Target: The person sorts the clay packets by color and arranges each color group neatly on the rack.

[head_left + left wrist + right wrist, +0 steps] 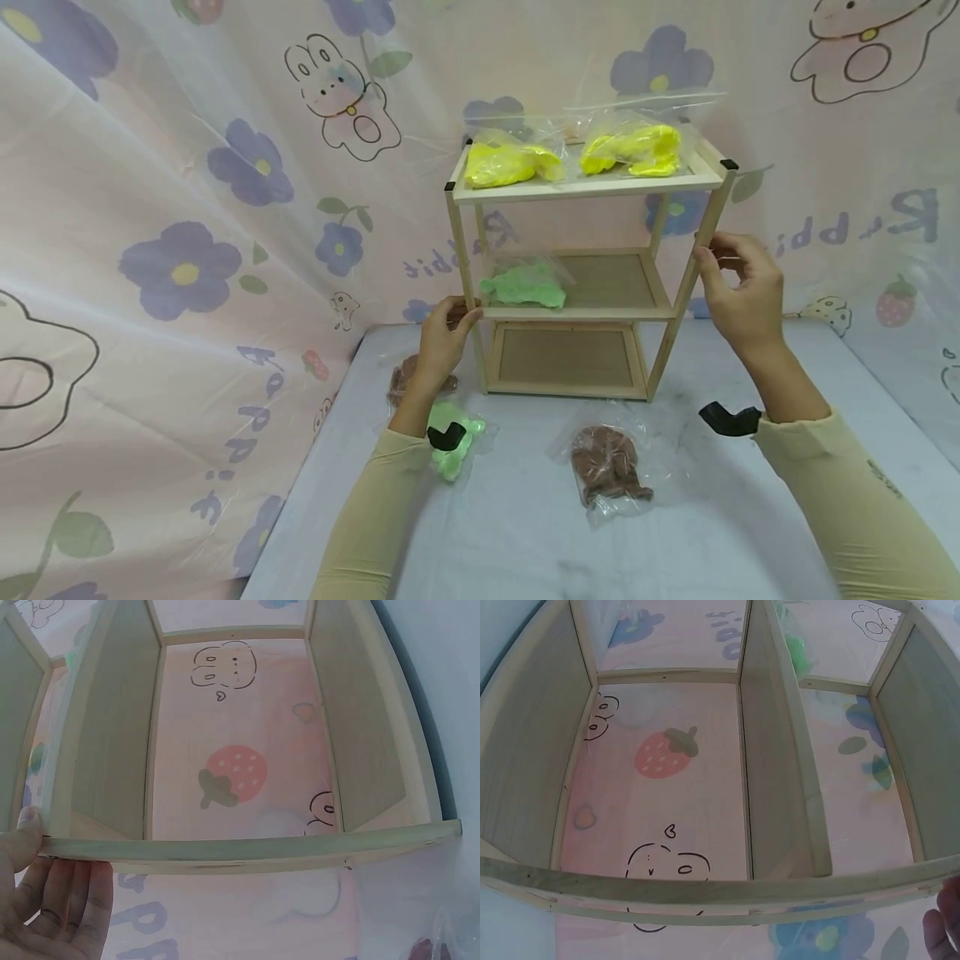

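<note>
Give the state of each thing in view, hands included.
Wooden rack: upright on the table
Left hand: gripping left front post
Right hand: holding right front post
Left yellow bag: filled, on top shelf
Right yellow bag: filled, beside it
Upper green bag: filled, on middle shelf
Lower green bag: filled, on the table
Front brown bag: filled, on the table
Rear brown bag: filled, partly hidden

The rack (607,285), upper centre-right of the head view, looks to be pale, smooth, matt wood, its corner caps (728,165) black and plastic-like. The bags (611,467), on it and at lower centre, are clear, glossy, crinkled plastic. The sleeves (840,483) below are matt cloth; the backdrop (300,225) shows soft folds and a faint sheen.
</note>
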### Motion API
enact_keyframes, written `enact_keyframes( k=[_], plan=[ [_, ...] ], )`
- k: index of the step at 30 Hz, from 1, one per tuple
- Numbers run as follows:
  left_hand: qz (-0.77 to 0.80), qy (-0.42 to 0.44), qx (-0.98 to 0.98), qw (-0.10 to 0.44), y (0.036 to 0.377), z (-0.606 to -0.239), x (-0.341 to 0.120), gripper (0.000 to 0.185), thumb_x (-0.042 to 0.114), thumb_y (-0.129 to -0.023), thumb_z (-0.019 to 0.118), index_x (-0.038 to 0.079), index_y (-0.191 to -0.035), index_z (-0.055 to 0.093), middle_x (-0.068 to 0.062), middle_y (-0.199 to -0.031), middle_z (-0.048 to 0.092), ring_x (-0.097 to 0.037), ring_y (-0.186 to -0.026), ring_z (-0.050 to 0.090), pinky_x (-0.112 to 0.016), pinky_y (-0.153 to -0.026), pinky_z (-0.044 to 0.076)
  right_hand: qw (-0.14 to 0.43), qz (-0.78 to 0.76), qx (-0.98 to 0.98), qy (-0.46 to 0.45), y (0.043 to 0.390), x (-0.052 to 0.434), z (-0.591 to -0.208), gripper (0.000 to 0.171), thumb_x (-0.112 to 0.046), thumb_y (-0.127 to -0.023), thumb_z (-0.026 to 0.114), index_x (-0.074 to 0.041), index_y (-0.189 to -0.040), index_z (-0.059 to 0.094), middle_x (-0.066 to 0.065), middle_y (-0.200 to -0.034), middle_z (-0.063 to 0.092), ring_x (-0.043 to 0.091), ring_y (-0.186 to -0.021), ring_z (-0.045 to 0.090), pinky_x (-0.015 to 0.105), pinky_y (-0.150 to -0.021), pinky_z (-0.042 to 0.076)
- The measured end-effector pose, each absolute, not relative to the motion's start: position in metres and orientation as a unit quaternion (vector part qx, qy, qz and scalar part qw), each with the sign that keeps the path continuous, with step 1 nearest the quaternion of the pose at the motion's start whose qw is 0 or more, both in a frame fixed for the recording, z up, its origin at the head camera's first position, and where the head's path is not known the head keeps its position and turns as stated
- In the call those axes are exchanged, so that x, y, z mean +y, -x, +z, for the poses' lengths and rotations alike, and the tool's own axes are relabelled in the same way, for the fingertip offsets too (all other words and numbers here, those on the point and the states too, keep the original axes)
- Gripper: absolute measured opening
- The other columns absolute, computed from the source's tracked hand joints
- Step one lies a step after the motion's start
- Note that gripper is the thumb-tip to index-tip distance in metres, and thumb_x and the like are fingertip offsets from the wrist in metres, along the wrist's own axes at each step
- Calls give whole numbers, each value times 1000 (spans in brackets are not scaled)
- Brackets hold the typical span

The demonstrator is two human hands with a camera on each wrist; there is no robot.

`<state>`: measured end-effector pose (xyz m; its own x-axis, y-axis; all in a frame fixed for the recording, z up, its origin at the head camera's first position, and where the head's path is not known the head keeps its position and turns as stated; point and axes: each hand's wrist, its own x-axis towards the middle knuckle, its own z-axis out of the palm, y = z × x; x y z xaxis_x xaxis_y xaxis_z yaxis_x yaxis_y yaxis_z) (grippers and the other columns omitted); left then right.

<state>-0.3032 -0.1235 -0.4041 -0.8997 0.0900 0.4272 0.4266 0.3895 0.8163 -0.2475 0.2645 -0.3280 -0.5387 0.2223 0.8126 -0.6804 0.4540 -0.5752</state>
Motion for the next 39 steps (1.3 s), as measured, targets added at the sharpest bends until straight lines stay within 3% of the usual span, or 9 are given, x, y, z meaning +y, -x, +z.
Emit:
enact_keyframes(
  k=[9,18,24,31,39],
  plan=[
    [-544,149,-813,140,297,-404,-135,38,28,-106,72,7,-137,68,-12,-128,71,-29,-121,68,-41,-106,58,411,507,-740,-162,265,278,-343,23,5,-102,69,10,-125,70,-22,-104,72,-3,-96,67,11,-91,51],
    [-503,146,-842,129,274,-414,-152,34,24,-107,71,9,-137,69,-8,-126,72,-27,-120,68,-47,-107,56,391,527,-729,-194,266,282,-341,25,4,-104,68,15,-126,67,-14,-103,76,4,-98,72,14,-92,55],
    [-473,150,-861,106,257,-426,-165,30,23,-105,73,4,-130,73,-8,-116,75,-26,-114,71,-46,-100,60,391,528,-731,-185,267,283,-343,24,3,-104,68,13,-126,68,-13,-102,76,4,-97,72,13,-90,55],
    [-428,141,-888,86,240,-438,-176,20,17,-103,76,8,-120,76,-3,-105,75,-21,-101,72,-42,-92,62,394,526,-730,-185,267,284,-344,24,4,-104,67,15,-125,67,-11,-103,75,5,-98,72,12,-88,55],
    [-393,130,-909,34,218,-451,-187,18,25,-102,78,14,-116,76,4,-103,73,-15,-95,68,-35,-81,60,390,531,-730,-183,267,284,-345,24,4,-104,66,16,-125,66,-12,-103,75,4,-97,71,13,-88,54]
  ],
)
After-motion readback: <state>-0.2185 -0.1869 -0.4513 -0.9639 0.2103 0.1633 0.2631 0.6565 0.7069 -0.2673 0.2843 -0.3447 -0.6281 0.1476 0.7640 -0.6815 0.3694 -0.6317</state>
